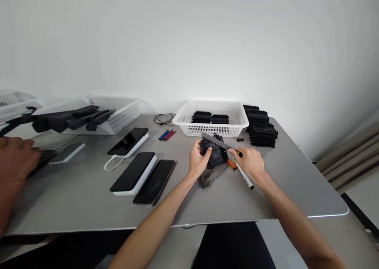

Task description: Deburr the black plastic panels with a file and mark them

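My left hand (199,158) grips a black toothed plastic part (215,155) by its left side, thumb on top, above the grey table. Closed round the handle end of a long flat file-like tool (217,141) is my right hand (250,161). The tool's blade lies across the upper part of the black piece and points up to the left. Below my right hand, a white marker (245,176) with a black end rests on the table. An orange object (231,165) shows between the black piece and the marker.
Behind my hands, a white basket (211,129) holds black parts; more are stacked (263,134) at its right. Left are two lighters (167,134), a cable (164,119) and several phones (154,182). Another person's hand (17,162) is at far left, near a basket (122,117) with dark parts.
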The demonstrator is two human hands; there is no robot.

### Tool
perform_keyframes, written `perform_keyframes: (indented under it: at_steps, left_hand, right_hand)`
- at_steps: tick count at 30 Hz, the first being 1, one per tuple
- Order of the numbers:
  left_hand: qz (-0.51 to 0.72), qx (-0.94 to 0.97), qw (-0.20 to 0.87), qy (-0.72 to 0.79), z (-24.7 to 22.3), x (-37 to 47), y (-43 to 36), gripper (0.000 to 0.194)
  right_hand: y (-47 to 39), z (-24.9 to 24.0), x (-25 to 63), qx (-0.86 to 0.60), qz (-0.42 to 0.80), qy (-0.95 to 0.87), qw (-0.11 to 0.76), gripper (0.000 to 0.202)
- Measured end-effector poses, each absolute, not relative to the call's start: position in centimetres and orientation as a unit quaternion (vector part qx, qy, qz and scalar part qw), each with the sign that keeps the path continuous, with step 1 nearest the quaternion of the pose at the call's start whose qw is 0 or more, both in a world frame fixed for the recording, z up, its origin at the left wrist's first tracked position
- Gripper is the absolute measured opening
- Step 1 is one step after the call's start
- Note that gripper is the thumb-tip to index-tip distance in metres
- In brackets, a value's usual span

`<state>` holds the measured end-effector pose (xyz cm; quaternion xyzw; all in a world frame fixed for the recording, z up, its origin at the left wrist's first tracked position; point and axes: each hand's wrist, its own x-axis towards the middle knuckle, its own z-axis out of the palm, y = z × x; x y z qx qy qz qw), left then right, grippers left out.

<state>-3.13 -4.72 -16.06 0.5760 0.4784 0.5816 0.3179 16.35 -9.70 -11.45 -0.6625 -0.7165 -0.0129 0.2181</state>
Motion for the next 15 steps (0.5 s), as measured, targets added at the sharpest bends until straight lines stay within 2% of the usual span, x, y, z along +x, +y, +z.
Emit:
perform_keyframes:
  at_steps: [7,15]
  left_hand:
    - [0.592,0.571,0.321,0.469,-16.04,-3.15,-4.72,0.029]
    - [0.601,0.556,0.315,0.48,-15.79,-3.3,-4.83,0.031]
  right_hand:
    - [-9.75,-11.54,16.31,-0.653,-0.043,-0.724,0.219,0.056]
    - [-9.69,-11.45,16.57,-0.68,-0.022,-0.704,0.205,0.059]
